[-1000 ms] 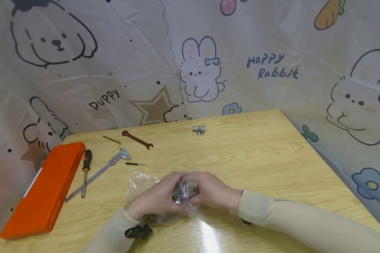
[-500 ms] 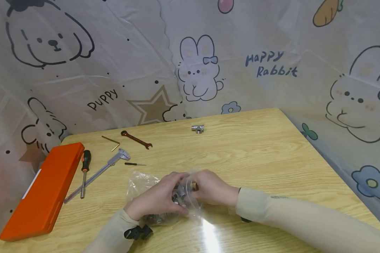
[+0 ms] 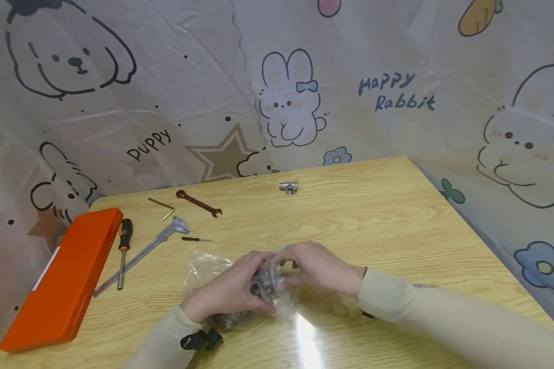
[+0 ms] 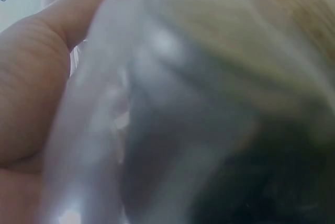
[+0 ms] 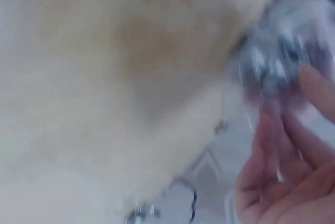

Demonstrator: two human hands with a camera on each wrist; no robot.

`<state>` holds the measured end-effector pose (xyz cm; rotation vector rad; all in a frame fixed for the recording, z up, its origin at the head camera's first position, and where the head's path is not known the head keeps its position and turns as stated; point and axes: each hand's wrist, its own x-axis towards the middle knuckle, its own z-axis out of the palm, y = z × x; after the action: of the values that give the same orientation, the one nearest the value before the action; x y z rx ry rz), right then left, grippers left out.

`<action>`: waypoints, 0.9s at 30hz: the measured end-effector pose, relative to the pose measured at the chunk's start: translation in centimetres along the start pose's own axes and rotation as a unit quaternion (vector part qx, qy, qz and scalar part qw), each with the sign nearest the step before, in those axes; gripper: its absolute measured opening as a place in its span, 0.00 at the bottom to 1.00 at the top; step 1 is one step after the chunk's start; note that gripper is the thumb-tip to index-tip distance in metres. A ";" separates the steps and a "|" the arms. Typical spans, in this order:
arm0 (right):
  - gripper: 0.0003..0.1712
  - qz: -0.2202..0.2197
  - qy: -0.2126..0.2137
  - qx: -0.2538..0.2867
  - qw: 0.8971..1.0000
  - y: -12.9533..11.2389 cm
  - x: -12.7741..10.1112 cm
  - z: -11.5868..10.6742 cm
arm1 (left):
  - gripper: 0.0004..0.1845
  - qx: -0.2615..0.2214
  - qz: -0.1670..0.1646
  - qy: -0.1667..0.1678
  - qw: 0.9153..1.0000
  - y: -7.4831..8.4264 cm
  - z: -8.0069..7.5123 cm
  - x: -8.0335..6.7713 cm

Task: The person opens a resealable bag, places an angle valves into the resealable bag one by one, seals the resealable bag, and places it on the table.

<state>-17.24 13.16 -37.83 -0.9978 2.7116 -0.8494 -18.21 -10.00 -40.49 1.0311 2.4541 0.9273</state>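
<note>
Two bare hands met over a clear plastic bag that lay on a light wooden desk, near its front edge. The left hand lay over the bag, its grip curled around the crumpled plastic and the small metal parts inside. The right hand, just beside those parts, had its grip narrowed to a pinch on the bag's plastic, fingertips meeting the left hand's. Both arms wore pale beige sleeves.

The left wrist view showed only blurred plastic pressed against the palm. The right wrist view was also blurred, showing shiny crinkled plastic above curled fingers.

Measured from the bag, several tools lay to the left and farther back on the desk. An orange case sat well to the left, at the desk's edge. A screwdriver with a black and red handle lay between the case and the bag, beside a metal caliper. A tiny screwdriver lay just behind the bag. Farther back were a hex key and a dark red wrench. A small metal tee fitting stood well behind the bag, near the desk's far edge. Cartoon-printed cloth with rabbits and puppies hung behind and beside the desk.
</note>
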 end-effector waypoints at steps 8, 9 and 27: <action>0.23 0.040 0.028 -0.116 0.992 4.5 1.4 -7.0 | 0.56 0.017 -0.014 -0.004 1.000 0.1 -0.1 0.1; 0.25 0.039 0.025 -0.141 0.989 5.4 2.2 -7.8 | 0.56 0.018 -0.016 -0.004 1.000 0.1 -0.1 0.1; 0.58 0.027 -0.182 -0.308 0.933 14.4 16.9 -9.2 | 0.57 0.023 -0.024 -0.016 0.999 -0.2 0.0 -0.2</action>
<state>-41.13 15.71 -36.90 -1.0319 2.6802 0.2222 -18.12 -10.26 -40.65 0.9895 2.4726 0.8359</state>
